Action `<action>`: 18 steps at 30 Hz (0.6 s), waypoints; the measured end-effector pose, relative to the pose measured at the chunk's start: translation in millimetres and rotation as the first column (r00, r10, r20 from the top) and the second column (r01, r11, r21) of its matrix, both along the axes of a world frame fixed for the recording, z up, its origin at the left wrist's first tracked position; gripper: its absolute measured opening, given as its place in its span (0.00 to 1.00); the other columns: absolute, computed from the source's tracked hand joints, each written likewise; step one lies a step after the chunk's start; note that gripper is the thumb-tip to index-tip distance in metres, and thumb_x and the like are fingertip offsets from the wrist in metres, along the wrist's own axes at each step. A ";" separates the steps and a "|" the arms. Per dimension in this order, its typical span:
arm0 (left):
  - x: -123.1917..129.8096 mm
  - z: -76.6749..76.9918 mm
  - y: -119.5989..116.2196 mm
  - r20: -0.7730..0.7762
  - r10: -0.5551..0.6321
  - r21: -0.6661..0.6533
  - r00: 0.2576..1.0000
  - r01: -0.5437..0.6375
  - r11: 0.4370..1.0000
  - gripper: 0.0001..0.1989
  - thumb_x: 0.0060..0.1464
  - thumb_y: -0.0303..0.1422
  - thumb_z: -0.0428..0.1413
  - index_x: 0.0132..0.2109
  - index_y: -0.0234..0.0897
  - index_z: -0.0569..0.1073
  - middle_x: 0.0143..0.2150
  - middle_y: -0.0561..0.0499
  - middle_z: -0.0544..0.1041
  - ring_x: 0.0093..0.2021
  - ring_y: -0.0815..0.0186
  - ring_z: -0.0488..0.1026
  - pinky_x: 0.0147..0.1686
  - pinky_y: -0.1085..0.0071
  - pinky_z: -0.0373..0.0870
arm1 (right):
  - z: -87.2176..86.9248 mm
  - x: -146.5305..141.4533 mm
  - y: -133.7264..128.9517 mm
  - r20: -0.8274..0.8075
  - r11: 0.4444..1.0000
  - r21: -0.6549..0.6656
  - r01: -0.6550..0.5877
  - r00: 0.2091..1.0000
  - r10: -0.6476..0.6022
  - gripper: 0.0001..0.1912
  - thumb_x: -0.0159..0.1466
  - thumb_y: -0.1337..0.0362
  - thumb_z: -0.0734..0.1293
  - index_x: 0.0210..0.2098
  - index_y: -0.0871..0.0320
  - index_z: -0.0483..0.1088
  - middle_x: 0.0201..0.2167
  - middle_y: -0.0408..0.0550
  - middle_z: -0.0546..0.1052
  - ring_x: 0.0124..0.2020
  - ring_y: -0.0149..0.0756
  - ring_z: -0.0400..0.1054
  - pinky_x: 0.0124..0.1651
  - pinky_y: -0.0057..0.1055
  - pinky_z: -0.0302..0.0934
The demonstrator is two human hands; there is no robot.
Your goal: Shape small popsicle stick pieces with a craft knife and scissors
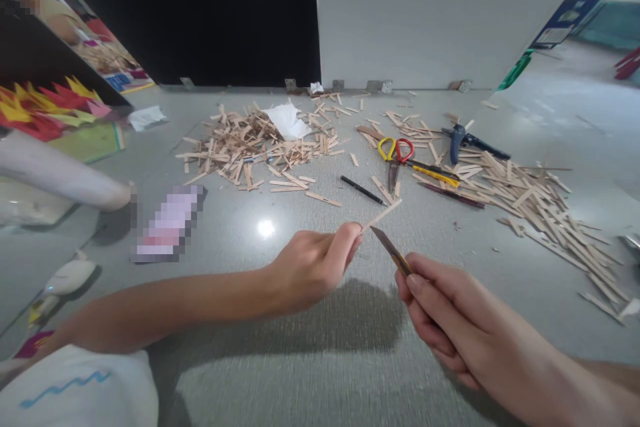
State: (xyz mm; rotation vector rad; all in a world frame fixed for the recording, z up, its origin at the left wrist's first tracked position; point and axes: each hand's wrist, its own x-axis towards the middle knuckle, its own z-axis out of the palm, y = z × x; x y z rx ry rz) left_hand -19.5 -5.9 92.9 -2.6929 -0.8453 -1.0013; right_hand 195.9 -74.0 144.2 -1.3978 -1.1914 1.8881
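A thin wooden strip [383, 215] is held near one end by the left hand [315, 267], its fingers [349, 238] closed in a pinch; the free end is pointed obliquely up and to the right, above the worktop [290, 373]. A craft knife [387, 247] is gripped by the handle in the right hand [450, 320], the fingers being closed around it. The blade is directed toward the left hand, its tip just beside the strip; whether the two are touching cannot be told.

Beyond the hands, a black pen [363, 190] is laid on the worktop, with scissors [395, 160] with one yellow and one red handle loop seen farther back. To the right of the scissors, a yellow-and-black cutter [434, 173] and a dark blue tool [457, 143] are placed among wooden pieces. A loose heap of short sticks [240, 140], partly covered by white paper [289, 121], is seen at the far left; longer strips [545, 213] are scattered at the right. The rear is bounded by an upright black-and-grey panel [410, 20].
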 end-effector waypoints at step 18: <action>3.0 -16.2 -1.1 -0.014 -0.095 -0.079 0.995 0.093 0.992 0.12 0.77 0.26 0.37 0.46 0.39 0.62 0.21 0.62 0.69 0.16 0.71 0.64 0.16 0.72 0.54 | -12.8 3.9 5.9 -0.100 0.973 -0.229 0.033 0.993 -0.057 0.28 0.60 0.36 0.73 0.35 0.51 0.60 0.27 0.37 0.63 0.21 0.25 0.45 0.20 0.22 0.37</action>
